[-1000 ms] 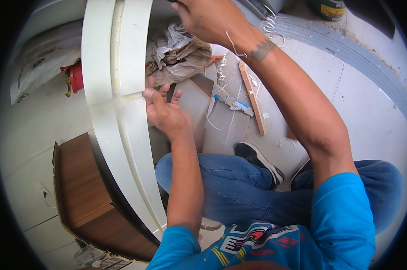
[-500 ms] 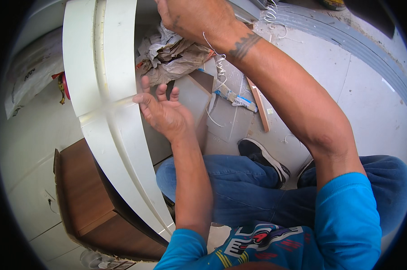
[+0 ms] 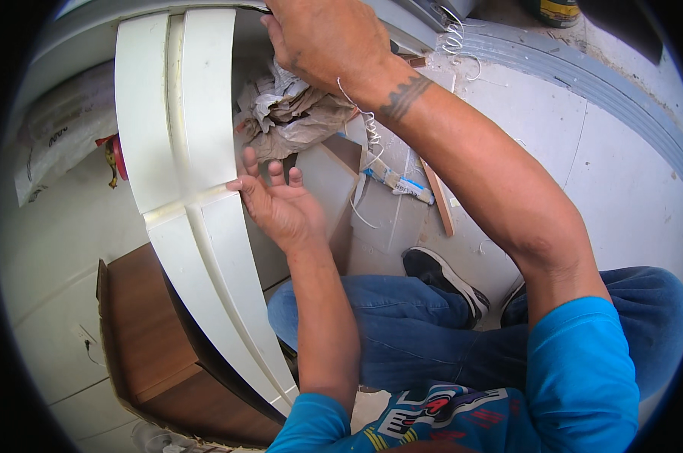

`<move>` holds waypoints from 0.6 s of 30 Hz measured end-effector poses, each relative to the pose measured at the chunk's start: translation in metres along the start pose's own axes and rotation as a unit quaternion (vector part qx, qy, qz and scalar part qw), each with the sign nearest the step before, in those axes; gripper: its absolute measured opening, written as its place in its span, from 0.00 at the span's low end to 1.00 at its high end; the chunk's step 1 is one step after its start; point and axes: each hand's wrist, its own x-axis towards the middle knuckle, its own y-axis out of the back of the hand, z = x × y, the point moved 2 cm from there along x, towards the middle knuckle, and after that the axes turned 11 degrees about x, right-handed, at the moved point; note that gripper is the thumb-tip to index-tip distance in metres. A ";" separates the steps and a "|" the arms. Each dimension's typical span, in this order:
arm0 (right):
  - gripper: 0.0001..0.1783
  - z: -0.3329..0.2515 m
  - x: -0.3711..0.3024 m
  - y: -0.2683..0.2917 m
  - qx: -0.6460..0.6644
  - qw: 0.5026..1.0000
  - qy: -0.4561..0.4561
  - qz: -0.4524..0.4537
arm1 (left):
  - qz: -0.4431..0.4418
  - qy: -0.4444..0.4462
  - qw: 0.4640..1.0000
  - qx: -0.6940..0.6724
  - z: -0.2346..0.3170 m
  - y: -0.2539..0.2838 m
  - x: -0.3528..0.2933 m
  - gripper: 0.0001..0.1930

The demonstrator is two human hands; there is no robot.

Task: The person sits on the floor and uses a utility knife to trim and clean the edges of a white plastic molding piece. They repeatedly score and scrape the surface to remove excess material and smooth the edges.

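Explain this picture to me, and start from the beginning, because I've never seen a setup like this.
There is no machine here: these are a person's own bare hands. The wide camera sits on the person's head and looks down, so the forearms reach up from below and straight edges look bent near the rim.

The long white panel has grooves along and across it. The left hand is open, its thumb tip at the panel's edge by the cross groove. The right hand is near the top; something dark shows at its fingertips, but I can't tell what.

On the floor lie a crumpled bundle, a blue-and-white tube and a wooden strip. At lower left is a brown wooden piece.
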 end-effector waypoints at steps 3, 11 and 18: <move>0.08 0.003 0.004 -0.004 -0.016 1.000 -0.008 -0.015 | -0.007 -0.003 1.000 -0.003 0.001 0.000 -0.001 0.42; 0.09 0.002 0.005 0.004 0.051 0.998 -0.001 -0.024 | -0.025 -0.013 1.000 0.006 0.001 -0.001 0.000 0.46; 0.08 0.003 0.005 0.000 0.085 0.996 0.000 -0.027 | -0.038 -0.009 0.999 0.003 0.002 -0.002 0.001 0.48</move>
